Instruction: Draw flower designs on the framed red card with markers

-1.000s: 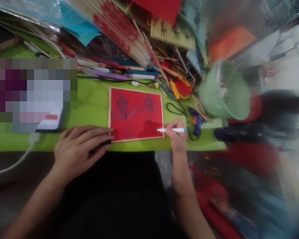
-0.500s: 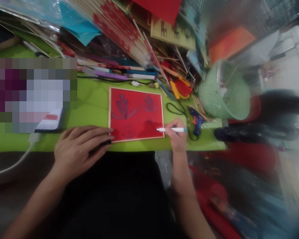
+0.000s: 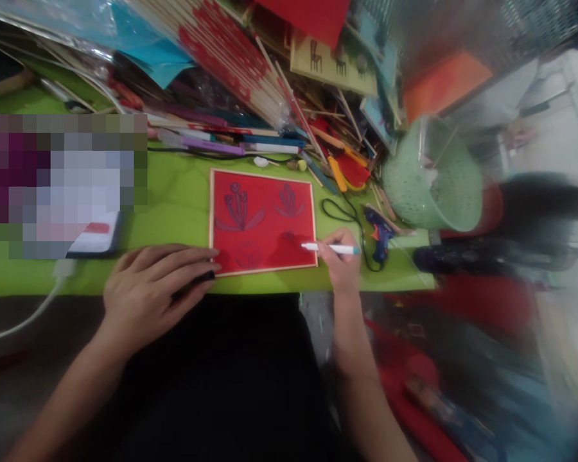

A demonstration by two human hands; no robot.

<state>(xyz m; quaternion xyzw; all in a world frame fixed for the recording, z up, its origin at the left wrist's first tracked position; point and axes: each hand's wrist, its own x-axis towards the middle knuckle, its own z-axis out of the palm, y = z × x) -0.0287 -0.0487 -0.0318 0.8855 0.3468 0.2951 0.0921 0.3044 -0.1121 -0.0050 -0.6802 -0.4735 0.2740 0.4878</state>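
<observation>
A red card (image 3: 270,224) edged with thin wooden strips lies on the green tabletop in front of me. Dark flower drawings show on it, two along the top and fainter ones lower down. At its right edge, my right hand (image 3: 341,260) is closed around a white marker (image 3: 334,248), whose tip points left over the lower right part of the card. My left hand (image 3: 158,279) rests flat with fingers stretched out, the fingertips on the card's lower left edge. Something small and dark shows by the left fingertips.
A blue glue gun (image 3: 379,237) with a black cord lies right of the card, near a green basket (image 3: 431,176). Behind are pens (image 3: 216,146), orange-handled scissors (image 3: 338,173) and bundled red-tipped sticks (image 3: 231,58). A phone (image 3: 96,237) with a white cable sits at left.
The marker's tip has shifted very slightly up and left over the card. My left hand stays in place.
</observation>
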